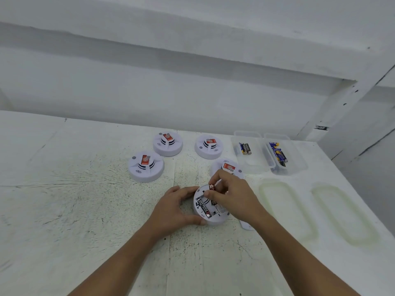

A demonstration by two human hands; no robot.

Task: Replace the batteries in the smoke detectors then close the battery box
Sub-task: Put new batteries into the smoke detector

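Observation:
A white smoke detector (210,218) lies upside down on the table with its battery bay exposed. One black battery (204,207) sits in the bay. My left hand (173,208) grips the detector's left rim. My right hand (229,194) pinches a second black-and-copper battery (212,186), tilted up out of the bay. Several more detectors stand face up behind: one (146,166), another (167,143), a third (209,146), and one (229,166) partly hidden by my right hand. Two clear battery boxes (249,165) (298,165) stand open at the right, with batteries (245,148) (279,153) inside.
Two translucent box lids (287,210) (344,212) lie flat on the table in front of the boxes. A small white cover piece (246,226) pokes out under my right wrist. The white table (85,210) is scratched. A white wall rises behind it.

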